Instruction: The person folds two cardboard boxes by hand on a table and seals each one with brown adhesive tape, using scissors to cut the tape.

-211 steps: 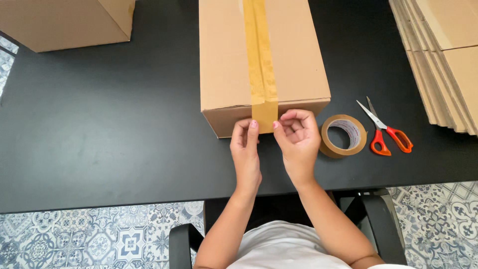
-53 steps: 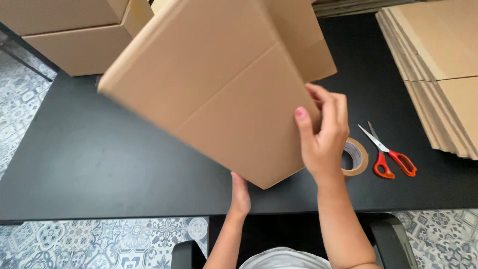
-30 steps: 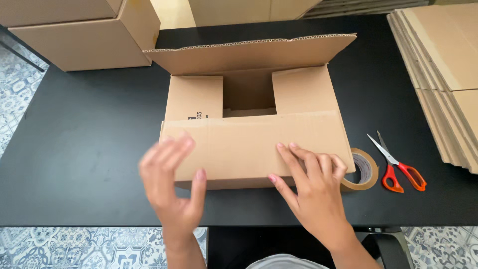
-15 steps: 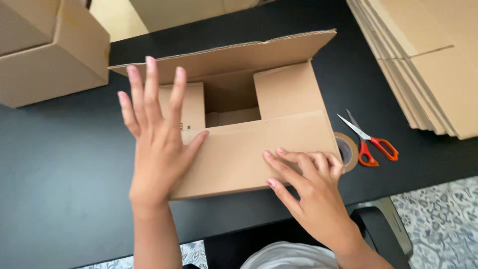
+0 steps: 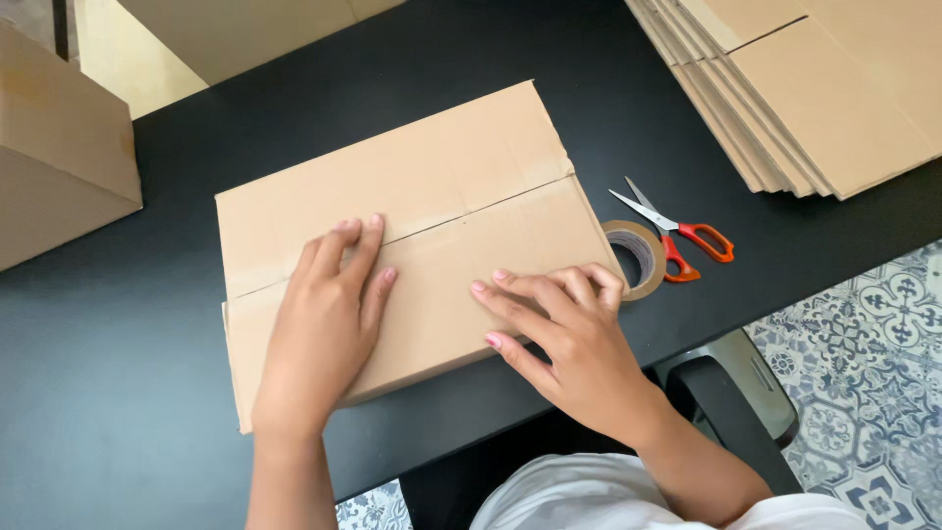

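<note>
Two hands lie flat on one cardboard box [image 5: 412, 245] in my only view, the head camera looking straight down; the box sits near the middle of the black bench [image 5: 98, 393], its two top flaps folded shut and meeting in a seam that runs along its long axis, from lower left up to the right.

My left hand [image 5: 319, 329] presses palm-down on the nearer flap, its fingers [image 5: 358, 245] spread and extended, tips reaching just to the seam; it grips nothing. My right hand [image 5: 564, 339] rests on the same flap toward the box's right end, its fingers [image 5: 520, 294] likewise open and flat, pointing left along the flap, holding nothing. The seam lies just beyond both sets of fingertips, away from my body; the left hand is the nearer to it.

Just beside the box's right end, touching or almost touching it, lies a roll of brown tape [image 5: 638, 257]; red-handled scissors [image 5: 677, 231] lie across its far edge; the right hand is far closer to both.

At the upper right a stack of flattened cartons [image 5: 814, 88] lies fanned on the bench; at the left edge stands another plain brown box [image 5: 59, 167], well apart. I see no labels or printing on any of them. A patterned tile floor [image 5: 863, 373] shows at lower right.
</note>
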